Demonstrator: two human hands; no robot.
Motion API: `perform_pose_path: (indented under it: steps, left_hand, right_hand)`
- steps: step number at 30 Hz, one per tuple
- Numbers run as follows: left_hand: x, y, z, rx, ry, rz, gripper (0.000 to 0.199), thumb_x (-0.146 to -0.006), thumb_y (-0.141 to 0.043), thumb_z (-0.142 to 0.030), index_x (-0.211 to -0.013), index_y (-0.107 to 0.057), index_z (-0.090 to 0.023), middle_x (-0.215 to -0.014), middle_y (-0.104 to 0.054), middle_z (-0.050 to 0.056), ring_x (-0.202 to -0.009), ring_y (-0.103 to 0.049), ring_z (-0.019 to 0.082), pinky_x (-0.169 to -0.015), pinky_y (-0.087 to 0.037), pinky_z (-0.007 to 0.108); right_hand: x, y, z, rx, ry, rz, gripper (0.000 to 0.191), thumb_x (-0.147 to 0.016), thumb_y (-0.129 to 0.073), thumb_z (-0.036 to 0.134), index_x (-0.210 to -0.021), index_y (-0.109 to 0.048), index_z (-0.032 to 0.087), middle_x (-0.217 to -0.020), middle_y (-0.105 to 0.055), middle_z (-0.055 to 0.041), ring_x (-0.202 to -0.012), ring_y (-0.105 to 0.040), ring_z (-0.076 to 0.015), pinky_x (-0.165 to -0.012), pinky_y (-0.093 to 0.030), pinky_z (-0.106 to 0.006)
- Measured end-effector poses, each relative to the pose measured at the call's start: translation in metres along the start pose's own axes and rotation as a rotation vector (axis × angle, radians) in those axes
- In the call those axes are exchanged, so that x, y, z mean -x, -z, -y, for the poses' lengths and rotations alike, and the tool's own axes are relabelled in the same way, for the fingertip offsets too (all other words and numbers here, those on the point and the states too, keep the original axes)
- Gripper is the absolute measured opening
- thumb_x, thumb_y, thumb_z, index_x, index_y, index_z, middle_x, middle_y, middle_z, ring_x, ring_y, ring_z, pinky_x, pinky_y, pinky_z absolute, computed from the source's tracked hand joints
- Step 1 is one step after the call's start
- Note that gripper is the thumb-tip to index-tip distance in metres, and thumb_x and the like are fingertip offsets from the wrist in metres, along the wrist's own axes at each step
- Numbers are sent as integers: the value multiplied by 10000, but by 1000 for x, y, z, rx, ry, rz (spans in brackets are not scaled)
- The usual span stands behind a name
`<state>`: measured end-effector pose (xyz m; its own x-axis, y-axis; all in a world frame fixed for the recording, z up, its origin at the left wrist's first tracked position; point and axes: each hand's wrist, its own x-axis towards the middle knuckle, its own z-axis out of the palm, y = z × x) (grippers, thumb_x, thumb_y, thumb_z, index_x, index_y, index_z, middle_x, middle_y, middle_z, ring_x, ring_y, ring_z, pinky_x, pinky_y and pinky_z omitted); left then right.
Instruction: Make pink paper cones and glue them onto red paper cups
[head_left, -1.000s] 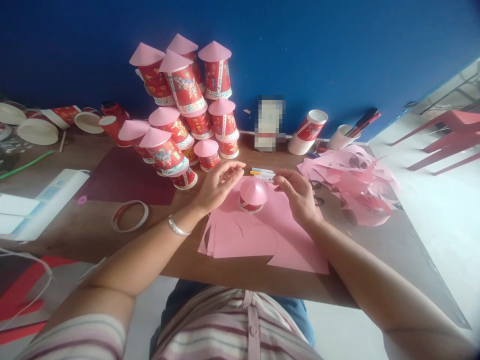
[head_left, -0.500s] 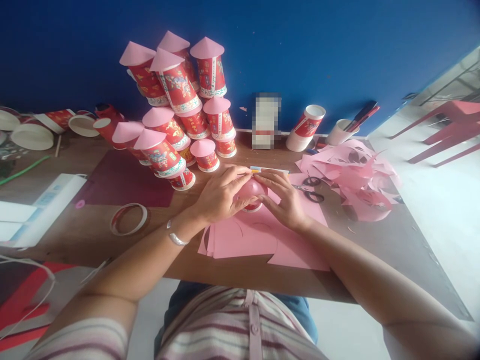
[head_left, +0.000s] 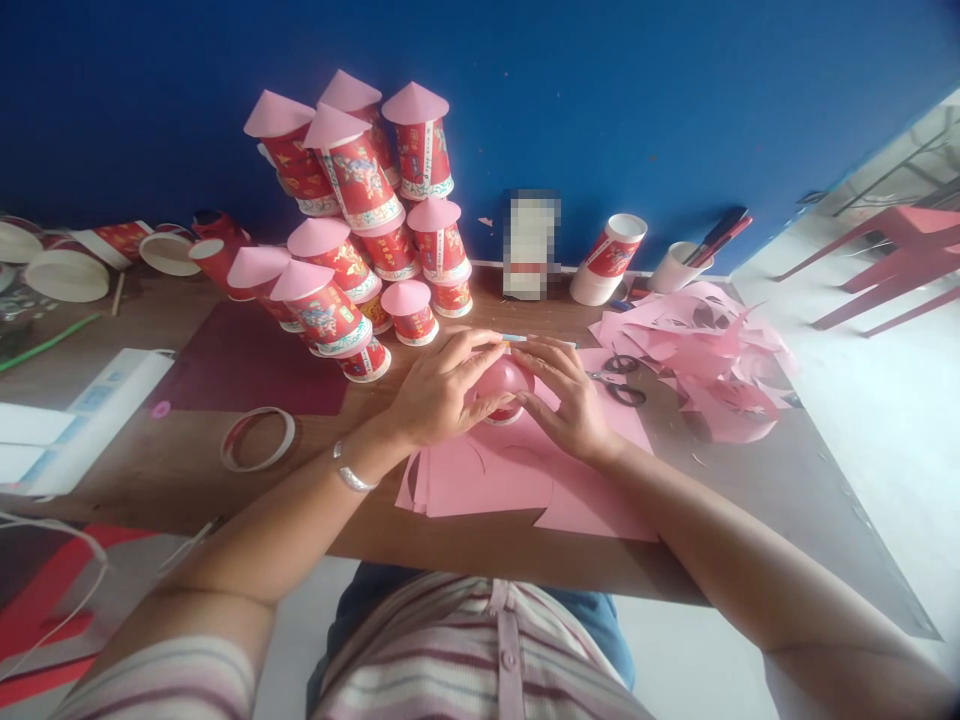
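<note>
Both hands, left hand (head_left: 439, 395) and right hand (head_left: 570, 400), cup the pink paper cone (head_left: 504, 378) on its small cup, each grip closed around it. Pressing too hard could crush the cone or tip it against the stacked cups (head_left: 352, 230) nearby.

The cone (head_left: 504, 376) between the fingers (head_left: 480, 358) is pink, over a red cup with a white rim. Under the fingers lie pink sheets (head_left: 525, 475) on a brown counter (head_left: 172, 450). Beyond the fingers, the stacked cups (head_left: 352, 230) are red with white bands and coloured figures, each topped in pink. Right of the fingers, the scraps (head_left: 697, 345) are pink and the scissors (head_left: 622, 378) have black handles. Left of the fingers sit a dark red mat (head_left: 247, 365) and a red and white ring (head_left: 257, 437). The wall (head_left: 675, 100) behind is deep blue. The shirt (head_left: 480, 660) has pink, grey and white stripes.
</note>
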<state>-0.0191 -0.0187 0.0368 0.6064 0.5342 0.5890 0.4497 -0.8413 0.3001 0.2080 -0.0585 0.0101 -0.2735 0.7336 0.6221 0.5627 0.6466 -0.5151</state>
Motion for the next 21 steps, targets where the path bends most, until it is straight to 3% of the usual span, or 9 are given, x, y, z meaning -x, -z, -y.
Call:
perform_pose_path:
  steps: [4,10,15,18,21]
  left_hand:
    - [0,0,1,-26,-43,-4,454,-981,-676,-426,-1346,-683,-156,-1353,-682,169,-1254,-632,316,-1105,-524,515]
    - [1,-1,2,23,-4,-11,427,-992,-657,-425,-1337,-676,-174,-1344,-676,153,-1260,-639,300,-1104,-541,515]
    - [5,-3,16,303,157,82,725,-930,-717,-560,-1524,-510,-200,-1527,-573,188,-1443,-543,342,-1215,-458,560]
    - [7,-6,27,534,236,223,949,-841,-810,-583,-1615,-378,-244,-1588,-530,198,-1487,-514,367,-1221,-451,579]
    - [9,-9,31,644,230,316,1067,-780,-884,-511,-1646,-315,-255,-1629,-484,204,-1514,-486,376,-1226,-450,570]
  right_hand:
    - [-1,0,1,-2,9,21,456,-1035,-618,421,-1472,-628,292,-1419,-701,-117,-1345,-599,-336,-1128,-510,-602]
    - [-1,3,0,-66,-40,29,444,-1044,-598,470,-1445,-640,284,-1427,-686,-130,-1343,-609,-325,-1121,-519,-589]
    - [4,4,-11,-162,-263,-6,494,-1050,-539,565,-1454,-606,288,-1416,-681,-136,-1316,-640,-315,-1100,-538,-562]
    - [6,3,-16,-171,-284,-14,492,-1043,-535,590,-1416,-614,279,-1392,-696,-138,-1292,-651,-315,-1104,-527,-569]
    - [7,1,-18,-185,-306,-10,499,-1030,-552,605,-1397,-609,272,-1385,-700,-137,-1279,-658,-312,-1096,-531,-563]
